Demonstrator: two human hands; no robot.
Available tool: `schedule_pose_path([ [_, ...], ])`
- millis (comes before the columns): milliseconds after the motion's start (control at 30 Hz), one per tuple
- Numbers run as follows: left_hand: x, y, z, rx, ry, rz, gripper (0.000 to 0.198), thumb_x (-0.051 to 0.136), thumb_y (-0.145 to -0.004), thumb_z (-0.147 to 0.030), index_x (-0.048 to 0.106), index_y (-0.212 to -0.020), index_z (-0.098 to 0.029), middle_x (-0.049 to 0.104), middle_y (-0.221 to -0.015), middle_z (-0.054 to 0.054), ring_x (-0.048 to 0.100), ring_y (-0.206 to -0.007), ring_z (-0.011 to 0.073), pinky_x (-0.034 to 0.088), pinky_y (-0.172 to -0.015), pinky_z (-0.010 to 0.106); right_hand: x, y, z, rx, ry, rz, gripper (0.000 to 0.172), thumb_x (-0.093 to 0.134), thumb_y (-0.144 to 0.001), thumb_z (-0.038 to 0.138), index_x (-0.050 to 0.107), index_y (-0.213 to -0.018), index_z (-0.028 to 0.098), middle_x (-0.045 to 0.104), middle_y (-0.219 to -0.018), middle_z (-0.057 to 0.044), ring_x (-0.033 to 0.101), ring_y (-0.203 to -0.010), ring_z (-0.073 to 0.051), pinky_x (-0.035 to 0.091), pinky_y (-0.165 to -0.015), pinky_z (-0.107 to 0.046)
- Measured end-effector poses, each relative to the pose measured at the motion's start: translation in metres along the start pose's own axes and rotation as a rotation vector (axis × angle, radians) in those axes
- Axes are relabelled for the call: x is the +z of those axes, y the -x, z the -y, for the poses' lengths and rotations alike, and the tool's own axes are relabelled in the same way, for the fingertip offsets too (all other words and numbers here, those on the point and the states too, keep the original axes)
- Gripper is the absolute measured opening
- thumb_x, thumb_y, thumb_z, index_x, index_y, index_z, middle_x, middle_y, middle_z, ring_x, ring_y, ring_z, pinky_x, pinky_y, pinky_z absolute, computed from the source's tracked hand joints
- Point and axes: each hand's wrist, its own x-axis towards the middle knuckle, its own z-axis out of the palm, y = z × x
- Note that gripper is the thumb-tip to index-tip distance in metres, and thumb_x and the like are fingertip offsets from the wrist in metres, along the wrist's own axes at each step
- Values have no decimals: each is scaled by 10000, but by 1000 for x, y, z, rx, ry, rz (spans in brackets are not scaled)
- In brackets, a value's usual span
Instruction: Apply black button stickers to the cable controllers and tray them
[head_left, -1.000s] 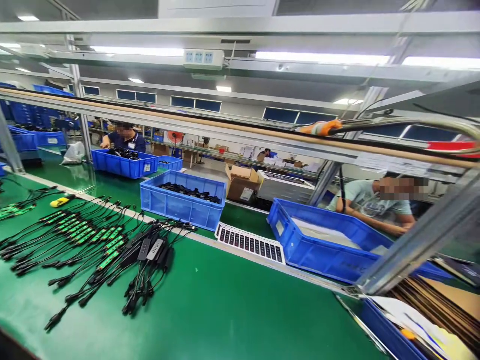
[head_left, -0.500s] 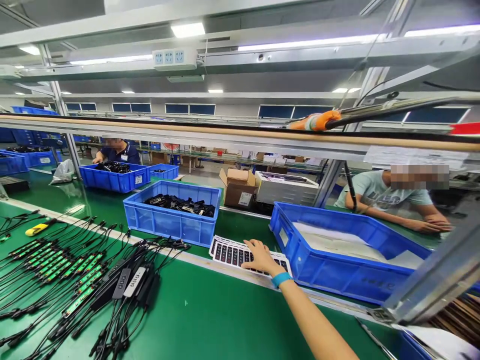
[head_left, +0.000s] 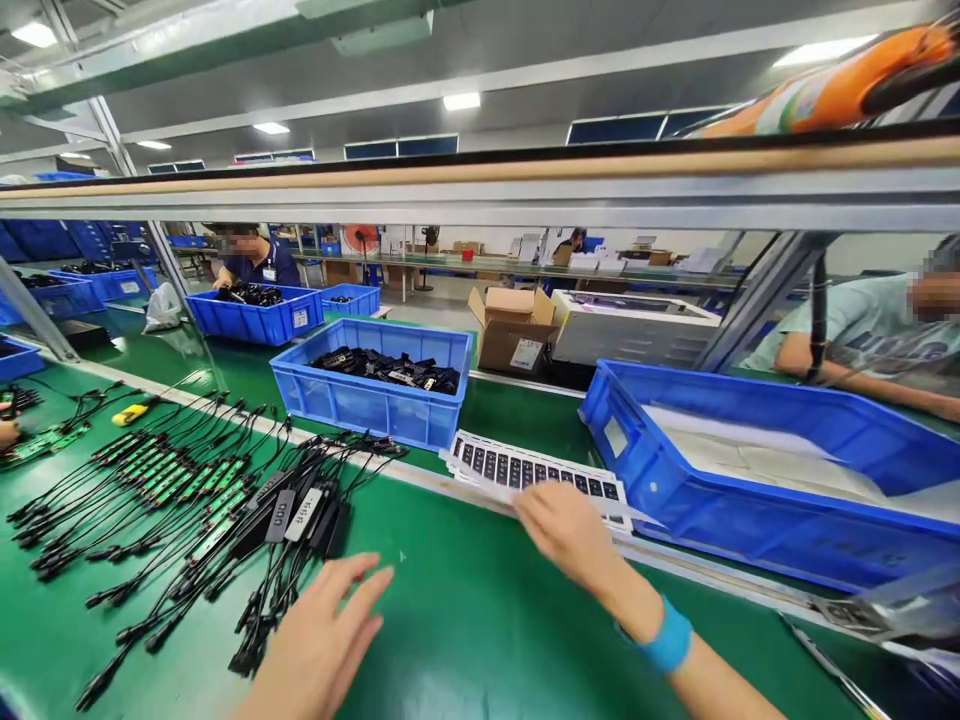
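My right hand (head_left: 568, 532), with a blue wristband, pinches the near edge of a white sheet (head_left: 480, 474) and tilts it up. Under and behind it lies a stack of white label sheets (head_left: 540, 468) with rows of black labels, on the ledge at the back of the green bench. My left hand (head_left: 326, 630) hovers over the bench with its fingers apart and nothing in them. Close by, to its upper left, lie a white button controller (head_left: 304, 514) and a dark grey one (head_left: 280, 515) on a pile of black cables (head_left: 255, 610).
Green circuit boards (head_left: 161, 468) with black leads cover the left side. A blue bin (head_left: 375, 410) of black parts stands behind, and a larger blue bin (head_left: 750, 530) with papers stands right. A pen-like tool (head_left: 825, 660) lies front right. Another person's hand (head_left: 7, 432) shows at the left edge.
My right hand has drawn nearer and lifted a sheet off the stack. My left hand has come into view from below. The camera view has shifted, and another person's hand appears at the left.
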Motion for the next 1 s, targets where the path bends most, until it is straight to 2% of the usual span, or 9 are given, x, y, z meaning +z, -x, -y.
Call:
schedule_pose_path([
  [100,27,-17,-9,136,13,90,343,501,-926,-175,517,-1268,-208,621,-1203,118,594,-1049,244,513,-850,370,-6,41,68,-265,62,-86,282,422,-946,91,674,-846,171,599,-671,-46,498,-629,-169,308,-599,-328],
  [167,46,-19,-16,218,54,196,235,567,-898,-188,581,-1133,-198,655,-1101,90,606,-955,235,496,-789,360,-7,64,100,-267,37,-53,296,410,-938,70,651,-800,172,585,-652,-34,485,-599,-165,302,-577,-328],
  [233,60,-15,-21,255,92,291,53,579,-898,-190,622,-929,-194,669,-921,46,602,-834,206,460,-722,330,-6,81,118,-191,-14,14,307,417,-946,97,627,-739,183,577,-644,-26,486,-589,-164,309,-572,-325],
  [267,65,-12,-23,252,113,334,82,567,-908,-189,624,-849,-192,662,-845,32,594,-790,194,442,-701,320,-5,87,122,-149,-41,52,308,429,-950,117,621,-720,190,577,-643,-22,493,-591,-164,315,-574,-323],
  [467,74,-14,-23,73,284,667,189,574,-900,-231,708,-771,-193,697,-784,54,628,-784,197,436,-692,290,-7,94,127,141,-306,326,214,532,-902,142,690,-776,215,661,-749,-23,601,-731,-170,410,-657,-272],
  [600,80,-31,-16,12,341,748,160,599,-849,-211,730,-760,-189,724,-747,55,654,-715,199,425,-606,259,-14,77,130,337,-401,502,240,509,-855,116,725,-802,206,708,-842,-44,635,-813,-193,430,-716,-273],
  [733,83,-47,-1,31,463,836,78,662,-790,-205,726,-747,-192,732,-711,11,655,-652,156,410,-558,207,-16,58,124,461,-450,699,224,534,-747,91,738,-736,184,738,-759,-30,652,-705,-171,417,-637,-236],
  [867,77,-47,12,104,584,851,89,662,-784,-142,727,-796,-203,745,-774,-17,670,-724,125,441,-654,171,-12,47,116,436,-455,758,231,535,-699,84,739,-668,188,737,-699,-16,632,-657,-160,372,-592,-229],
  [1000,73,-35,16,109,593,765,154,568,-861,-132,711,-866,-188,740,-920,29,661,-860,150,444,-788,212,-13,40,114,407,-437,797,236,530,-682,84,734,-638,196,716,-660,-16,590,-630,-159,328,-578,-244],
])
